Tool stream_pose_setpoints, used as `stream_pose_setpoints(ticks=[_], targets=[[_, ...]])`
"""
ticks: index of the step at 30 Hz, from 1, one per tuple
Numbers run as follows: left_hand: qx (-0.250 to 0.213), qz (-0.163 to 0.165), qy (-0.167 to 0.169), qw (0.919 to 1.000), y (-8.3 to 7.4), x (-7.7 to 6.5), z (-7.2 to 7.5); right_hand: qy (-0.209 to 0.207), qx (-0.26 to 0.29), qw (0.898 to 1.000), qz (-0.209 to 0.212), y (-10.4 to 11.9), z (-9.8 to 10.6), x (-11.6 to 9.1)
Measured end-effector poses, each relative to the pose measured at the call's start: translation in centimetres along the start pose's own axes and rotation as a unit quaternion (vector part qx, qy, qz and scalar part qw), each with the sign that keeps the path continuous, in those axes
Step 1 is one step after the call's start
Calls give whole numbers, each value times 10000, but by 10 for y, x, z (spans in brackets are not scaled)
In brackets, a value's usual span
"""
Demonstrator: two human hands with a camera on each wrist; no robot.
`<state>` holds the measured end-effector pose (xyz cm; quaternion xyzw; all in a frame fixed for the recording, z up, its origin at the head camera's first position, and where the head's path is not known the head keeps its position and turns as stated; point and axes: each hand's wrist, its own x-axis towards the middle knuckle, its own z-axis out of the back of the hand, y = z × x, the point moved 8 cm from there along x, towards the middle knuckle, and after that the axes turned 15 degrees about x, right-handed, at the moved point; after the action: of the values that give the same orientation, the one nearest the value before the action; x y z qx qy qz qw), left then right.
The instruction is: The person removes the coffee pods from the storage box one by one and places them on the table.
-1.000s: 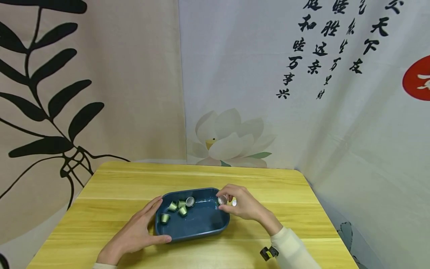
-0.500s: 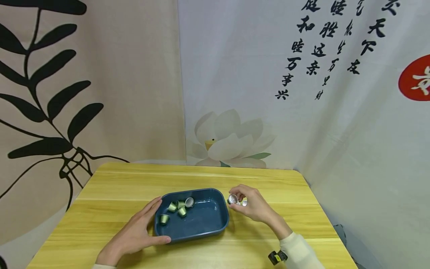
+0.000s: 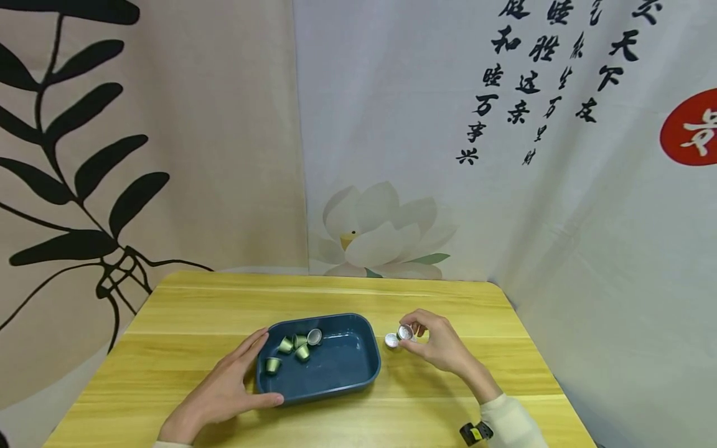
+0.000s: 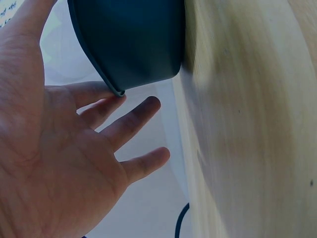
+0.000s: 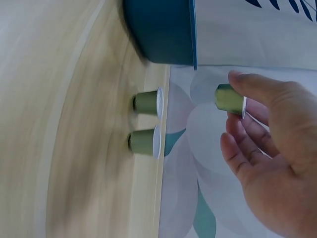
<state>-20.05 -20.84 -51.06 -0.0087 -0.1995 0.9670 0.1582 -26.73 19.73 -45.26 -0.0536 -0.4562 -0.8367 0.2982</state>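
Observation:
A dark blue tray [image 3: 347,367] lies on the table, with several green coffee capsules [image 3: 272,366] in its left half. My left hand [image 3: 224,386] is spread at the tray's left end, the thumb at the near corner. In the left wrist view, straight fingers of that hand touch the tray's rim [image 4: 118,92]. Right of the tray, my right hand [image 3: 445,345] pinches one green capsule [image 5: 229,99] between thumb and fingers, above table height. Two more capsules, the nearer-to-tray one [image 5: 147,102] and its neighbour [image 5: 143,142], stand upright on the table, pale lids up.
The wooden table [image 3: 336,423] extends on all sides of the tray. A printed cloth [image 3: 392,124] with a flower and writing hangs behind its far edge. A dark device [image 3: 476,433] sits at the right wrist, by the sleeve.
My right hand has moved right, carrying the pinched capsule from the tray's right rim out over the table. A standing capsule shows between hand and tray. The left hand stays at the tray.

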Motion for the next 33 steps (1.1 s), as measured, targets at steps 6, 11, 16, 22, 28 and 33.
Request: stream_pose_setpoints(ticks=[6,11,16,22,28,33], targets=[[-16,16,14,10000,1,0,-1,-188,-187,9995,-184,-12,14,-10],[-15,38,41,10000,0,0,-2,-303,-313,9987,-280,-21,24,-16],[-23,58,24,10000,0,-1,-1,-353,-380,9979,-375,-29,31,-20],[-35,62,46,10000,1,0,-1,-370,-417,9970,-543,-37,35,-24],[-53,51,52,10000,0,0,-1,-356,-423,9966,-617,-44,35,-27],[-34,56,51,10000,1,0,-1,-332,-374,9953,-825,-54,35,-29]])
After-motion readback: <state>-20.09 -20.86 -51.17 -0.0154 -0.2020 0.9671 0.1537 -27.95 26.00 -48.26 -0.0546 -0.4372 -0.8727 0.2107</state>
